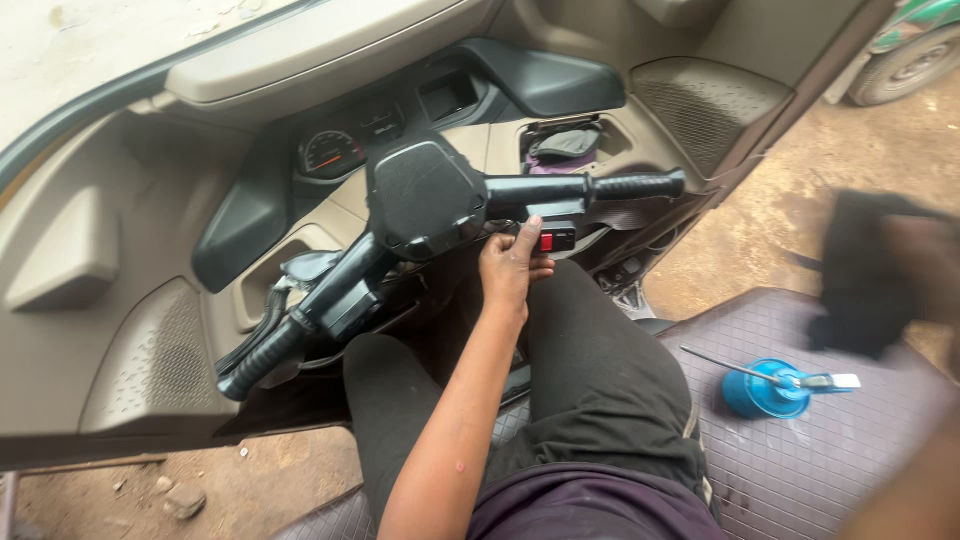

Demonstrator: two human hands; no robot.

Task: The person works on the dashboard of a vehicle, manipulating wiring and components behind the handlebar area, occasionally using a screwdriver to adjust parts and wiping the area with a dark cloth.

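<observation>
Black plastic handlebar housing [425,195] of a three-wheeler is touched under its right side by the left hand [512,262], fingers loosely open, thumb raised beside the small red switch [547,241]. A dark cloth [865,270] is clutched in the blurred right hand [925,265] above the maroon quilted seat [850,470], where a blue oil can [765,390] lies. Wiping or switch-checking seems underway; steadier contact would be needed.

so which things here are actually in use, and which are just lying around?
In use:
- left hand at the handlebar's switch block
- handlebar
- right hand, blurred, with a dark cloth

Lying about:
- blue oil can on the seat
- rags in the dash pocket
</observation>
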